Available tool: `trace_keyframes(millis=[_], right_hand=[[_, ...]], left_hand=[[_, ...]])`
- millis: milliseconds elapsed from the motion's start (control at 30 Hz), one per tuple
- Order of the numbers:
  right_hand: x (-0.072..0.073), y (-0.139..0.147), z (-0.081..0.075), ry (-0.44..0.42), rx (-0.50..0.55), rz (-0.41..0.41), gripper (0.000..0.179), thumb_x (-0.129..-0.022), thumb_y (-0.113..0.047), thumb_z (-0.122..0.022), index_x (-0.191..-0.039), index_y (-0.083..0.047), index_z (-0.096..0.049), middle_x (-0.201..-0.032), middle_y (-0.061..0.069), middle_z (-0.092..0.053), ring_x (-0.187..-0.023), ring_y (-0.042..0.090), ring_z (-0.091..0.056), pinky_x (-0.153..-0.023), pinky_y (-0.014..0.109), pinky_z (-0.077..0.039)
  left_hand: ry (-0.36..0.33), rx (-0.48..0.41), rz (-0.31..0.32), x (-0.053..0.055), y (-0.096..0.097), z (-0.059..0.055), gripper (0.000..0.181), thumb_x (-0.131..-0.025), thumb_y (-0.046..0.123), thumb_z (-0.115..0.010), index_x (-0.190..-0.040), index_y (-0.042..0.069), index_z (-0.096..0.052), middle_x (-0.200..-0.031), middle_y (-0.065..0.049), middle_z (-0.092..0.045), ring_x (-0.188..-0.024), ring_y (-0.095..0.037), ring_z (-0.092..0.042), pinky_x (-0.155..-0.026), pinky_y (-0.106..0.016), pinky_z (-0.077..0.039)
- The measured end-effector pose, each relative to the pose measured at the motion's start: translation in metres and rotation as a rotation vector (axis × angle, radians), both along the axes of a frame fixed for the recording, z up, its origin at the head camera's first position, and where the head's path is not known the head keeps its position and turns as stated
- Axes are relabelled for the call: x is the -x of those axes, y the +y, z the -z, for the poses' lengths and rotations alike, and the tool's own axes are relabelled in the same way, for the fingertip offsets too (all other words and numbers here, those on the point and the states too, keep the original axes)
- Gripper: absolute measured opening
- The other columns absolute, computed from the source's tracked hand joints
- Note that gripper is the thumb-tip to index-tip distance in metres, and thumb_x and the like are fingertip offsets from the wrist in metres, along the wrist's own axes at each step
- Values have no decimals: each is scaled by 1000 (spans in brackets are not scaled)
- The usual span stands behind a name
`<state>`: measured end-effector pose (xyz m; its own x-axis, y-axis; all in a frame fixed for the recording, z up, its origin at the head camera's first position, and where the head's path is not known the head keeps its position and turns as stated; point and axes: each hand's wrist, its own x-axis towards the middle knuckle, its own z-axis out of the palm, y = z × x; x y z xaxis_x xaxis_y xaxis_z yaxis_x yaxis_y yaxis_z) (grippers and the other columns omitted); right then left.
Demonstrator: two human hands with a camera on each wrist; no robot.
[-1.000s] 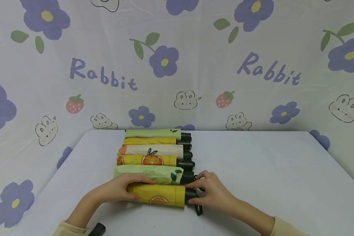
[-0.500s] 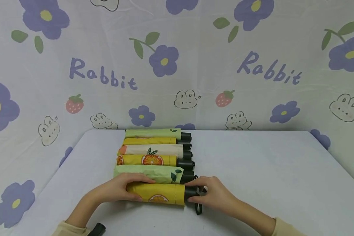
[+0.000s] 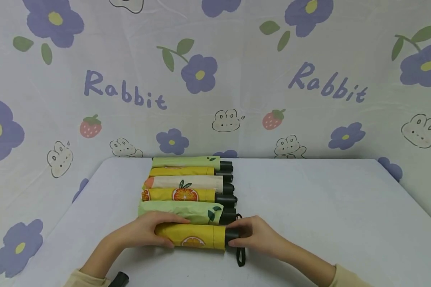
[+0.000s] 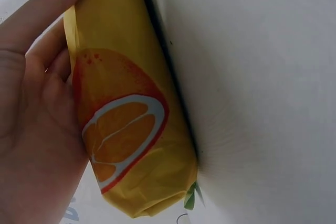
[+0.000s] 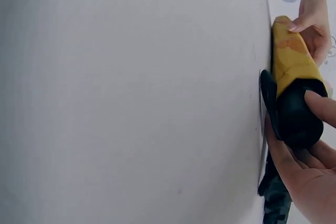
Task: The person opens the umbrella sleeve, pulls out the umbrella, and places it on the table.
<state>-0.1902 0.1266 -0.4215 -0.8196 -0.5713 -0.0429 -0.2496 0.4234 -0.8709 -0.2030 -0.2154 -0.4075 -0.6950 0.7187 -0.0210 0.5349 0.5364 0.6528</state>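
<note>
A pale cloth (image 3: 251, 75) printed with purple flowers (image 3: 209, 71), strawberries (image 3: 91, 128), rabbits (image 3: 226, 127) and "Rabbit" lettering (image 3: 125, 94) hangs behind the white tabletop (image 3: 330, 199).

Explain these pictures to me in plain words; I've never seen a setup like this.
There is no machine here: a person works bare-handed. The widest picture comes from a camera worn on the head, looking forward and down. The other two come from cameras on the wrists, each watching its own hand.

On the white table lie, from back to front, a light green umbrella, a yellow one, a cream one, another yellow one, another light green one and the front yellow umbrella, all folded.

The left hand holds that front umbrella by its body; the right hand pinches its black handle, where a strap hangs.
</note>
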Motion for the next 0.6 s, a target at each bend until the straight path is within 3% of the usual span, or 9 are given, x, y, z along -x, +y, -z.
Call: trace_keyframes(millis=[167,600], right_hand=[[0,0,1,-45,33,17,38,-83,-18,-77,-116,0,-69,-117,19,-70,-105,29,-69,-89,34,-57],[-6,0,0,-225,51,156,44,-81,-25,-80,-120,-6,-70,-121,15,-68,-100,18,-69,-87,34,-57]], left_hand=[[20,28,-8,0,1,0,61,-81,35,-78,-137,36,-55,-136,14,-59,-127,-11,-54,-106,-31,-45],[5,31,-6,1,0,0,60,-81,31,-79,-136,36,-55,-135,13,-59,-123,-8,-55,-104,-29,-46]])
